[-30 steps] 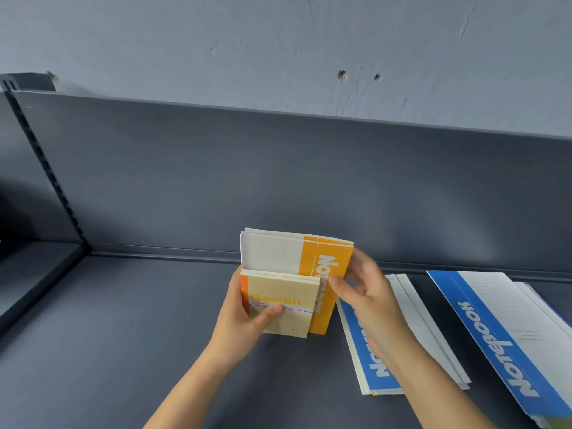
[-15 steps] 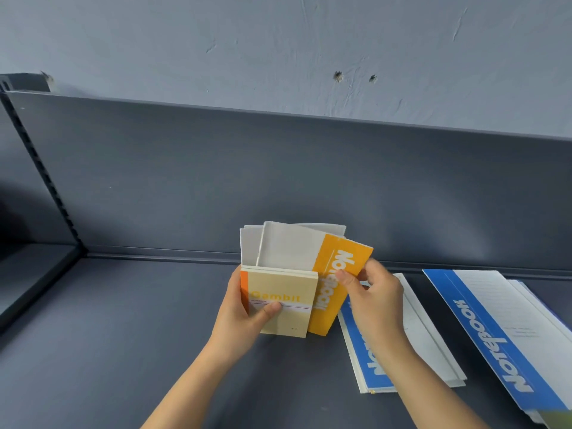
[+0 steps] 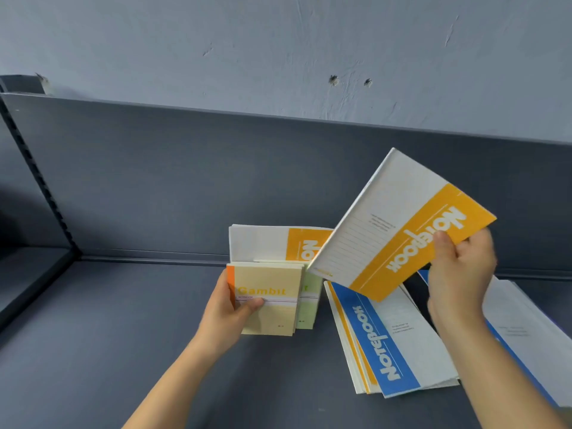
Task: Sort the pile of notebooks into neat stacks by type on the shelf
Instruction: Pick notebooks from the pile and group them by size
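Note:
My left hand grips an upright bundle of notebooks above the shelf: a small beige Gambit notebook in front, a pale green one behind it, and a larger orange-and-white notebook at the back. My right hand pinches the corner of another orange-and-white notebook, lifted and tilted to the right of the bundle. Below it, a stack topped by a blue-and-white notebook lies flat, with orange edges showing underneath.
A second blue-and-white notebook stack lies at the far right, partly behind my right arm. The dark grey back panel rises behind the shelf. A slotted upright and a lower side shelf stand at the left.
My right hand has pulled one orange-and-white notebook out of the bundle and lifted it up and right. The pale green notebook now shows behind the Gambit one. My left hand stays put.

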`<state>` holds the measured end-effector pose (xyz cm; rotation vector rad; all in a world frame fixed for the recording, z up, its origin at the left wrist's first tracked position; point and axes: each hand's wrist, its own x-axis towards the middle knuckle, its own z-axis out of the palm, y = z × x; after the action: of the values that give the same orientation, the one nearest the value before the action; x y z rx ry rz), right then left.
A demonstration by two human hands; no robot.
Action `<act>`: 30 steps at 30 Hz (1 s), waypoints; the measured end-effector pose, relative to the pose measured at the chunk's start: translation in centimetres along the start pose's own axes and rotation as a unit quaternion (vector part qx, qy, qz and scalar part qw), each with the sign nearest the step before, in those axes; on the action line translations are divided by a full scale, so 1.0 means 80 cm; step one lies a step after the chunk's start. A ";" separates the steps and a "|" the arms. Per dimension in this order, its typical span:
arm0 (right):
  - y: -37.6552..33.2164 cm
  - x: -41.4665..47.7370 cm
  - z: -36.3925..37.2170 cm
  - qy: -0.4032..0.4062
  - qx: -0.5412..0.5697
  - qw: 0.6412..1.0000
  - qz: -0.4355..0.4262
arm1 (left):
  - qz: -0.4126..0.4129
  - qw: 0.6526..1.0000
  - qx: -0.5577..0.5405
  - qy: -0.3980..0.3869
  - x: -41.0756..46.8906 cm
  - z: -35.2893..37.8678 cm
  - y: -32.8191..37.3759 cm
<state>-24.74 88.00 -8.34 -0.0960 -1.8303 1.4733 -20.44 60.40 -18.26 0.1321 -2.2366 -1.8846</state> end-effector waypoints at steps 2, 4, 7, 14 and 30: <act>0.001 -0.004 0.006 0.039 0.035 0.998 0.018 | -0.004 1.000 -0.006 0.011 0.000 -0.017 -0.001; 0.001 -0.004 0.008 0.070 0.065 0.995 0.035 | -0.012 0.999 -0.019 0.023 0.000 -0.035 -0.003; 0.004 -0.016 0.020 0.027 0.041 0.998 0.043 | -0.014 0.999 -0.030 0.026 -0.001 -0.050 -0.005; 0.013 -0.084 0.080 -0.278 0.023 0.955 0.100 | 0.005 0.999 -0.020 0.025 -0.004 -0.035 -0.007; 0.002 -0.080 0.090 -0.426 0.110 0.874 0.206 | 0.001 0.999 -0.007 -0.035 -0.005 -0.010 -0.007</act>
<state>-24.60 79.06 -11.98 0.3580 -2.3929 2.2600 -19.95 59.63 -18.73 0.0635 -2.2660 -1.9325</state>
